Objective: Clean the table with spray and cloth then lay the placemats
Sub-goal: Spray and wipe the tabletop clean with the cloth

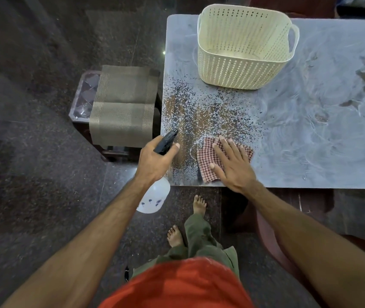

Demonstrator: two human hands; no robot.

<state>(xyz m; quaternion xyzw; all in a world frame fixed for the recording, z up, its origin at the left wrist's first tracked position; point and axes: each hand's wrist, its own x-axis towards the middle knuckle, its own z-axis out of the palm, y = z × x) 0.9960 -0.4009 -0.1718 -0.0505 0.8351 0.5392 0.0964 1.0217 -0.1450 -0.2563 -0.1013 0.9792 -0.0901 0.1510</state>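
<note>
My left hand (157, 160) grips a white spray bottle (154, 197) by its black trigger head, nozzle aimed at the near left corner of the dusty table (321, 134). That corner is speckled with wet droplets over brown wood. A red-and-white checked cloth (206, 165) lies flat near the table's front edge, and my right hand (232, 163) presses on it with straight, spread fingers. Brown woven placemats (121, 105) lie draped over a small stool left of the table.
A cream plastic basket (243, 70) stands empty on the far left part of the table. The stool (83, 96) sits tight against the table's left side. My bare feet are on the dark stone floor below the table's front edge.
</note>
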